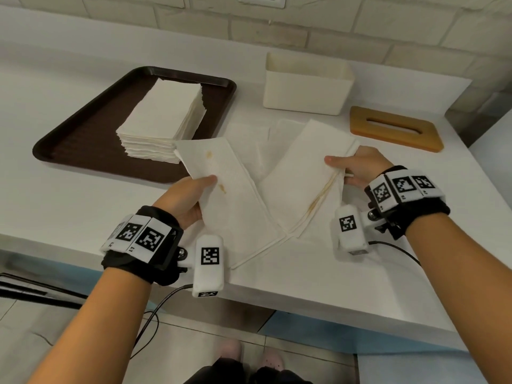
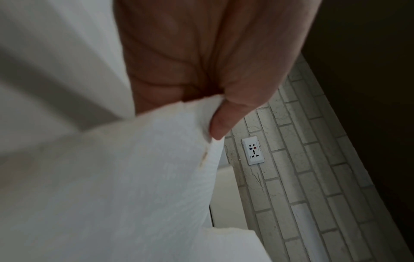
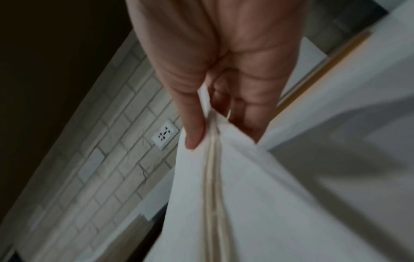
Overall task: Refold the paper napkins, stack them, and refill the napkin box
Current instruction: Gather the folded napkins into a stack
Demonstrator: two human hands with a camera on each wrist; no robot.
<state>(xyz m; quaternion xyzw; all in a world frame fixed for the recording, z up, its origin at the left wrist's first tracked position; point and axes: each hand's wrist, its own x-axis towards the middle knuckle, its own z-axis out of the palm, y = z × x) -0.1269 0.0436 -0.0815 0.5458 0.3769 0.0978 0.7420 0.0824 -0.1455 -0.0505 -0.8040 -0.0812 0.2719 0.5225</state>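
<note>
I hold one white paper napkin (image 1: 249,195) above the counter, bent into a V with its fold pointing toward me. My left hand (image 1: 191,195) pinches the left half, which has small brown stains; the thumb (image 2: 221,122) lies on top of the napkin (image 2: 125,186). My right hand (image 1: 357,167) pinches the right half along its brownish edge; the thumb (image 3: 192,127) presses the napkin (image 3: 246,203) against the fingers. A stack of folded napkins (image 1: 163,120) sits on the brown tray (image 1: 83,139). The cream napkin box (image 1: 304,87) stands open behind.
The wooden box lid (image 1: 396,128) with a slot lies right of the box. More unfolded napkins (image 1: 255,139) lie flat under my hands. A brick wall with a socket (image 2: 253,151) runs behind the counter. The counter's front edge is just below my wrists.
</note>
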